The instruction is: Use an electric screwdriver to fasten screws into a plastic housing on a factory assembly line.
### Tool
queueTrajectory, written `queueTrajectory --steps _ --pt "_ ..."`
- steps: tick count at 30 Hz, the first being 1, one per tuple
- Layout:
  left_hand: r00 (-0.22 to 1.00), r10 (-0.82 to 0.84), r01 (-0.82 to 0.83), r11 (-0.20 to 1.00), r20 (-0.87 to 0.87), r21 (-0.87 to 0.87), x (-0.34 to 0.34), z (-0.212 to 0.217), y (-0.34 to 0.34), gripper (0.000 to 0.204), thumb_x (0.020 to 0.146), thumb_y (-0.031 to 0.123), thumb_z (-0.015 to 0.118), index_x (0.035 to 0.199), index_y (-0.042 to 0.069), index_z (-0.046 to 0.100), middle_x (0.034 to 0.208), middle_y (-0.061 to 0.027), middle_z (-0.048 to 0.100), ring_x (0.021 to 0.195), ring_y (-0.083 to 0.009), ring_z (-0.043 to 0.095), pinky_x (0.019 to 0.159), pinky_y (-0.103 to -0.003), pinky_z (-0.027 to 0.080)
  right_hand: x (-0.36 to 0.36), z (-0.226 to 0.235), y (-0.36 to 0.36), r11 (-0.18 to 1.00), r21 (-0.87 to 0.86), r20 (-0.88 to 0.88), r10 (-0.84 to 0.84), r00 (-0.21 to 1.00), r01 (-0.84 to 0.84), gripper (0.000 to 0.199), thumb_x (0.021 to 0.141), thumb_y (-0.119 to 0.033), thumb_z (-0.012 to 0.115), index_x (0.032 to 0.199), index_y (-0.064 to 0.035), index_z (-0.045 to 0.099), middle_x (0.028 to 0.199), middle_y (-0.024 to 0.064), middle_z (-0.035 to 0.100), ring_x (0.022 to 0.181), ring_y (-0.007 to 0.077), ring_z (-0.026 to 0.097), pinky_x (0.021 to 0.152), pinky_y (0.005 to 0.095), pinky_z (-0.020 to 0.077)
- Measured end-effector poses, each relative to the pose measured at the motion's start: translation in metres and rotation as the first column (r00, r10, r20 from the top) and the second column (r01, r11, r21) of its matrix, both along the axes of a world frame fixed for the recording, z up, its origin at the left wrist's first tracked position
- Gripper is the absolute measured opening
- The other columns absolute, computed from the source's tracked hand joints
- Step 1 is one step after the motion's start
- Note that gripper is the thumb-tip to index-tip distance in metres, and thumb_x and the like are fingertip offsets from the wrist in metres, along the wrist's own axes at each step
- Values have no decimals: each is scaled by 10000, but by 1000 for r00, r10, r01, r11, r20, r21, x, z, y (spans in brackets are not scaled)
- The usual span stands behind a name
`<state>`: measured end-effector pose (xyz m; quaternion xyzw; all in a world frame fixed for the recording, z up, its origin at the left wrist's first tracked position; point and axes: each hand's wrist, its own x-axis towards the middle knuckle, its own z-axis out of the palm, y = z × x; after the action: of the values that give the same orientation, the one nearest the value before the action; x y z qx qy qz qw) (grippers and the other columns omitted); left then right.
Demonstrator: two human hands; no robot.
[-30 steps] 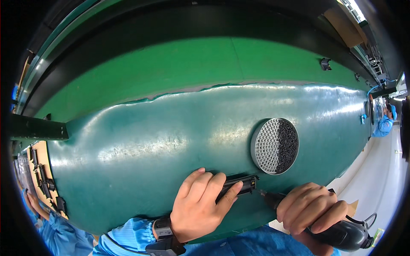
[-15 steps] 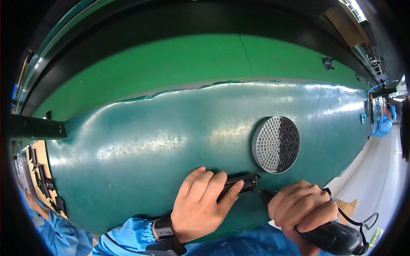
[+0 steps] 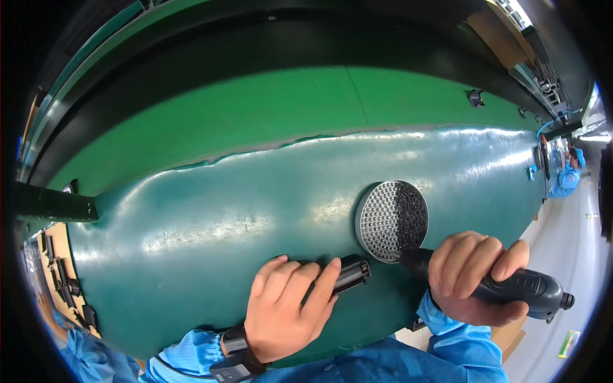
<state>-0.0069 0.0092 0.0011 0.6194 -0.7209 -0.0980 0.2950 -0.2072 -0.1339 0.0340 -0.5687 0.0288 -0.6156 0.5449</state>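
While the left hand (image 3: 290, 306) lies flat on the teal mat, its fingers (image 3: 322, 287) spread and pressing down on a small black rectangular part (image 3: 350, 274) rather than curled around it, the work looks to be in mid-course and not finished. That part sits near the counter's (image 3: 211, 210) near edge, just left of a round perforated tray (image 3: 391, 220) that holds many small dark pieces in its holes; the pieces are too small to name. To the right, the right hand (image 3: 476, 277) is wrapped tightly around the grip of a black powered driver (image 3: 511, 287), whose tip points left toward the lower rim of the tray and the end of the part, very near both; contact cannot be made out. Judging from this, the part is held in place and the tool is at hand, but whether any fastening has been made on the part cannot be told.

For open room, the mat is bare from its left edge to the tray and across its far side, where a green strip (image 3: 255, 121) runs along the counter. The near edge lies close under both wrists, so room is tightest there. Far to the right, another person in blue (image 3: 567, 179) works well apart.
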Motion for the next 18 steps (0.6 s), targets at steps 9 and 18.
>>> queueTrajectory --steps 9,18 --pt "997 10 -11 1000 -78 -14 2 -1 -7 583 648 147 873 1215 46 776 1077 -93 637 1016 -308 619 934 -494 503 4 -12 -5 998 63 -41 26 999 -23 569 1001 -582 697 1130 -69 487 773 105 634 580 226 617 547 394 557" --pt "996 7 -8 1000 -88 -18 4 -1 -6 576 657 148 869 1217 49 775 1082 -87 632 1032 -308 614 927 -478 501 13 -10 -5 998 59 -111 37 993 -30 596 975 -594 725 1117 -70 480 774 99 628 580 219 621 546 400 556"
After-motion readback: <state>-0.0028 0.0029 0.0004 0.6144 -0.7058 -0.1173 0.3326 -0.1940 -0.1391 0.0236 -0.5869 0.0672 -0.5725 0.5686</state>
